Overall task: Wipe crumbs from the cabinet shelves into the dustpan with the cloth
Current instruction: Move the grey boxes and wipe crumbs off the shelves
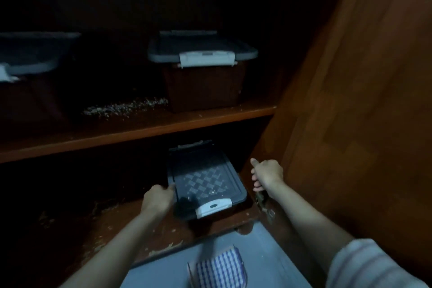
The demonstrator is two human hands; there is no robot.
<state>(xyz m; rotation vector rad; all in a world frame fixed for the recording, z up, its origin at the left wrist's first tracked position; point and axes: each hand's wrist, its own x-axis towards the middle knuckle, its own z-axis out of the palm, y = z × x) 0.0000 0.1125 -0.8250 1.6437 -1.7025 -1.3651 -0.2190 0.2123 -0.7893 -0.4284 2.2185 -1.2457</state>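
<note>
On the dark lower shelf point(163, 224), left hand point(157, 199) clamps the bin point(205, 180) rim; right hand point(267, 174) curls, hold unclear.

Very dim: above the shelf point(140, 128) everything sank to near black. Faint light came from behind the camera, catching the door point(362, 100) right of the shelf and floor point(264, 248) below. Soft, grainy, edges bowed.

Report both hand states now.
Left hand: closed, gripping the left rim of the lower box.
Right hand: fingers curled; whether it holds anything cannot be told.
</note>
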